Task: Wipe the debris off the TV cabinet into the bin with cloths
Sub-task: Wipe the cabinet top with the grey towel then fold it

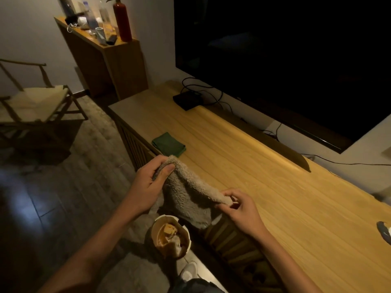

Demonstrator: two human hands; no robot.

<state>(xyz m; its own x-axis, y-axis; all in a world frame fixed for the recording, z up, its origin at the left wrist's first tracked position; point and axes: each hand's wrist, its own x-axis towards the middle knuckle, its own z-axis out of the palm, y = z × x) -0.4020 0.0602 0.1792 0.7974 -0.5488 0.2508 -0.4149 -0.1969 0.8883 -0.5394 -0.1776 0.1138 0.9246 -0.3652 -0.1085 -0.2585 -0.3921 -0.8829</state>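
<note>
A fluffy grey-beige cloth (pixel 186 193) hangs over the front edge of the wooden TV cabinet (pixel 264 180). My left hand (pixel 148 182) pinches one upper corner of the cloth. My right hand (pixel 241 208) pinches the other corner, so the cloth stretches between them and droops down. Right below it on the floor stands a round bin (pixel 186 233) with orange and pale scraps inside. A folded green cloth (pixel 169 144) lies on the cabinet top near its left front edge.
A large dark TV (pixel 275 60) hangs on the wall behind the cabinet, with a black box (pixel 187 100) and cables below it. A taller side cabinet (pixel 105 60) with bottles and a red extinguisher (pixel 122 20) stands at the back left. A wooden chair (pixel 31 98) sits at left. A small dark object (pixel 384 229) lies at the cabinet's right.
</note>
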